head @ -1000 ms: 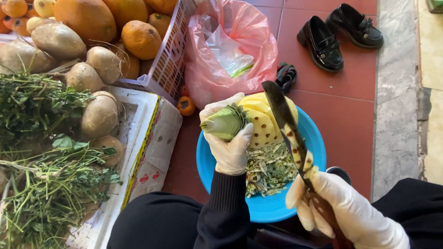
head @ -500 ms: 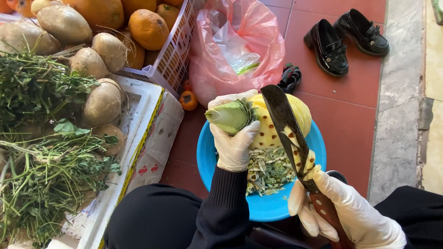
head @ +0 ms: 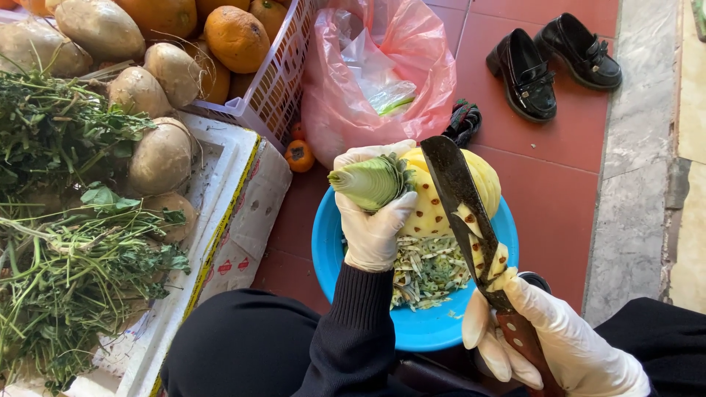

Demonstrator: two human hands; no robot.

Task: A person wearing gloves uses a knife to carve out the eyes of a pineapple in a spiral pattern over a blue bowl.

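Red floor tiles under a blue bowl of peelings. Left hand fingers wrapped around the peeled pineapple by its crown; right hand at 5 o'clock, fingers curled tight on the knife.

Bright daylight, soft shadows. Glare on pink plastic bag and glossy black shoes. Focus sharp throughout; slight wide-angle stretch at edges. No motion blur.
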